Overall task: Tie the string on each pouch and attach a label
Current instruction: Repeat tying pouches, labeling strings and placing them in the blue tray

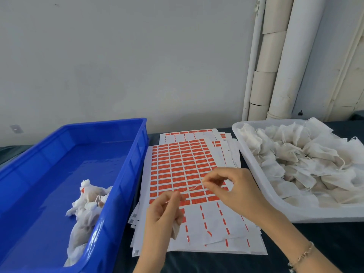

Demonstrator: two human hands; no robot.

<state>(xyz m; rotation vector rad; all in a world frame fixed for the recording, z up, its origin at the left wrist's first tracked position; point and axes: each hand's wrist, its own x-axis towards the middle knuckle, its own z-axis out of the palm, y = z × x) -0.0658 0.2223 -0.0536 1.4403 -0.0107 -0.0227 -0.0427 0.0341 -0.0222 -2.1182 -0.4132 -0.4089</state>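
Bracelet [303,255] on the right wrist sits closest to the lens, past the near right corner of the label sheets [222,229]. Those sheets lie in a loose stack on the dark counter [197,263], with a grid of orange labels [177,164] on the top one and bare backing with orange dashes along its near part.

Both hands hover over the near half of the sheets. The left hand [165,211] is curled into a fist; its grip pinches one end of a thin string [192,189] at the fingertips and also holds a small white pouch [175,231], which hangs out below the fist with its long axis pointing down at the sheets. The right hand [234,190] pinches the other end of the string between thumb and forefinger, the other fingers curled. The string runs nearly taut between the two grips, slanting up from the left hand towards the right, over the orange grid.

Left of the sheets stands a blue bin [134,154] with a small heap of pouches [88,203] in its near right corner, one showing an orange tag. Right of the sheets is a white tray [254,174] piled with pouches [295,158] with loose strings. Beyond the sheets rises a pale wall with white pipes [285,66].
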